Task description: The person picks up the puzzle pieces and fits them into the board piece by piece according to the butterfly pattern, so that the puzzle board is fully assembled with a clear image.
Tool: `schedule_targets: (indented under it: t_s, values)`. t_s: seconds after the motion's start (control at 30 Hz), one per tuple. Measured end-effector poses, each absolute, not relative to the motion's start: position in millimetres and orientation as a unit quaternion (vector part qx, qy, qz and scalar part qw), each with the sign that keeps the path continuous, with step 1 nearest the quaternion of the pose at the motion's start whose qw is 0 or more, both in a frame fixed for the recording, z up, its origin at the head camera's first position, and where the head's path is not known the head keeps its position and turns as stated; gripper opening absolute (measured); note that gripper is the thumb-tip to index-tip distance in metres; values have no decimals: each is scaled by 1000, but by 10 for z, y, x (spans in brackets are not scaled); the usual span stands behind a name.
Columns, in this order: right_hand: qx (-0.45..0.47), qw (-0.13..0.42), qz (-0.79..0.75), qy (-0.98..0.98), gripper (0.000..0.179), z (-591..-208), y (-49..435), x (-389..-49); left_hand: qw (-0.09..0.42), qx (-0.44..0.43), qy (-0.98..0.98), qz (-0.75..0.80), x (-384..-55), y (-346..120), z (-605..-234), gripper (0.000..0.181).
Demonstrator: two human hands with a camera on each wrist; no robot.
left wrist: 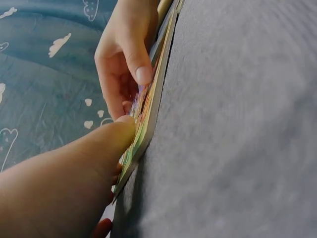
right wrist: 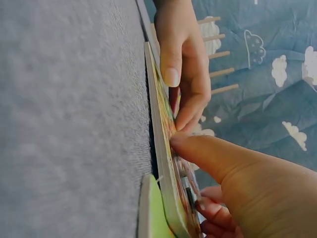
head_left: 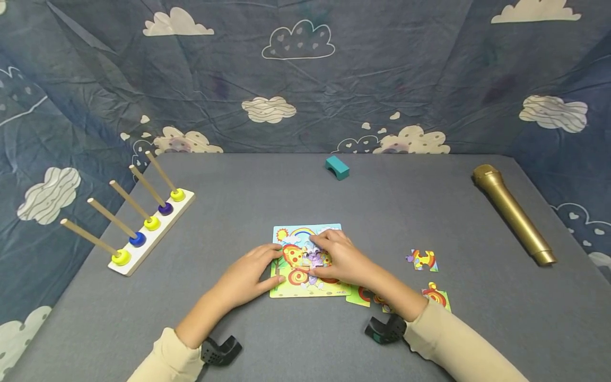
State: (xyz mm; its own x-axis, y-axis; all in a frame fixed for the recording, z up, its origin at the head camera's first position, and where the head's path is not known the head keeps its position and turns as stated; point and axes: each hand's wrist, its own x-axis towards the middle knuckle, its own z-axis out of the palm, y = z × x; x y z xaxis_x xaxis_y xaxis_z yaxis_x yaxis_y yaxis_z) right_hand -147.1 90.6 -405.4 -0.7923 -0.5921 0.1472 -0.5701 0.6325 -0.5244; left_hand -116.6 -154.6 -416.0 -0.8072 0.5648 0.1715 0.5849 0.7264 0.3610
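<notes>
A jigsaw puzzle board [head_left: 286,289] with a butterfly picture, sun and rainbow lies flat on the grey table. My right hand [head_left: 347,259] is over its middle and right side, with thumb and fingers pinching a puzzle piece [head_left: 313,257] with a purple figure on it. In the right wrist view this piece [right wrist: 190,174] looks slightly tilted at the board's surface. Across the board's left edge rests my left hand [head_left: 248,271], fingers and thumb spread and fairly straight, touching the board. The right hand hides part of the picture.
Loose puzzle pieces lie to the right: one [head_left: 424,260] apart, another [head_left: 436,297] by the right sleeve, others [head_left: 359,297] partly under the forearm. A peg stacker [head_left: 148,236] stands left, a teal block [head_left: 337,167] at the back, a gold microphone [head_left: 514,215] right.
</notes>
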Motion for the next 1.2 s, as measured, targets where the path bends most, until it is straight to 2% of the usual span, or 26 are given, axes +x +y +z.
schedule_targets:
  t_s: [0.2,0.57,0.83,1.1,1.2]
  values:
    - [-323,35,-273,905,65,-4053,862,-1506,56,-327,-928,-168,-1143,-1485,-4176,54]
    - [-323,33,-235,916,68,-4009,841,-1479,45,-370,-913,-166,-1129,-1419,-4171,48]
    - [-348,46,-184,918,65,-3973,885,-1431,27,-381,-909,-170,-1140,-1438,-4183,66]
    - [-354,92,-255,895,70,-3885,987,-1469,15,-371,-912,-176,-1139,-1442,-4183,68]
    - [-351,90,-303,881,70,-3780,1090,-1477,10,-366,-914,-173,-1140,-1440,-4179,69]
